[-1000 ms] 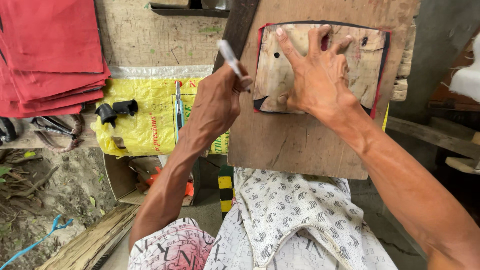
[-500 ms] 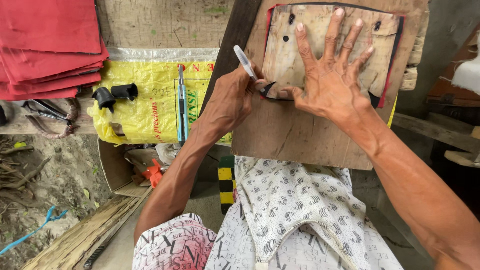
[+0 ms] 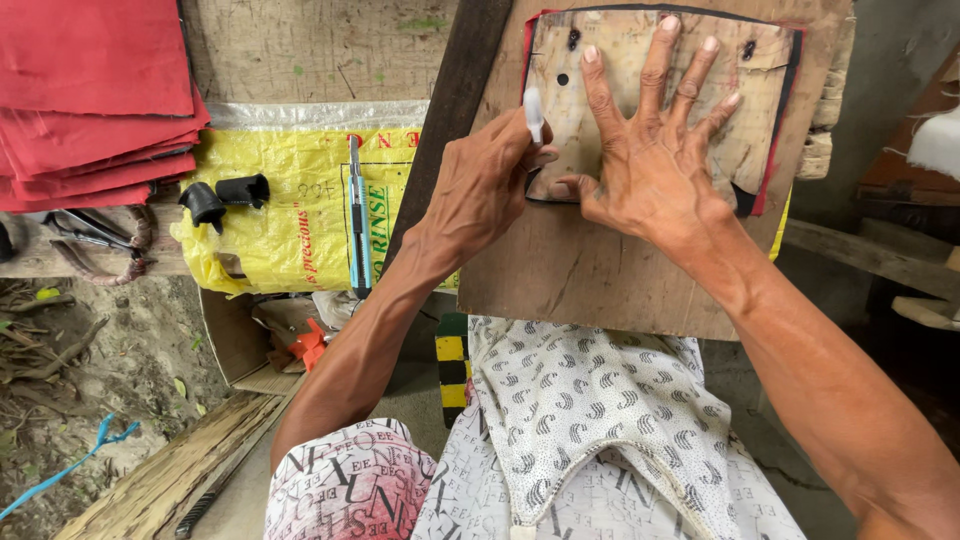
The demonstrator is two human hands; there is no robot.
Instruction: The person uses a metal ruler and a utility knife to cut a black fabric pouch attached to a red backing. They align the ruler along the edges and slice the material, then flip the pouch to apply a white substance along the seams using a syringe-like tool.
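A worn cardboard template [image 3: 610,100] lies on a dark sheet with a red underside, on a wooden board [image 3: 600,270] propped over my lap. My right hand [image 3: 655,150] presses flat on the template with fingers spread. My left hand [image 3: 485,185] grips a white pen [image 3: 534,113] upright at the template's left edge, its tip hidden behind my fingers.
A yellow sack [image 3: 300,200] lies on the bench to the left with a blue utility knife [image 3: 357,220] and two black pieces [image 3: 222,195] on it. Folded red sheets [image 3: 90,95] are stacked at top left. Scissors [image 3: 100,235] rest below them. Dirt ground lies lower left.
The view has shifted so board and template sit lower in frame. My left hand with the pen has moved down the template's left edge. My right hand stays pressed flat.
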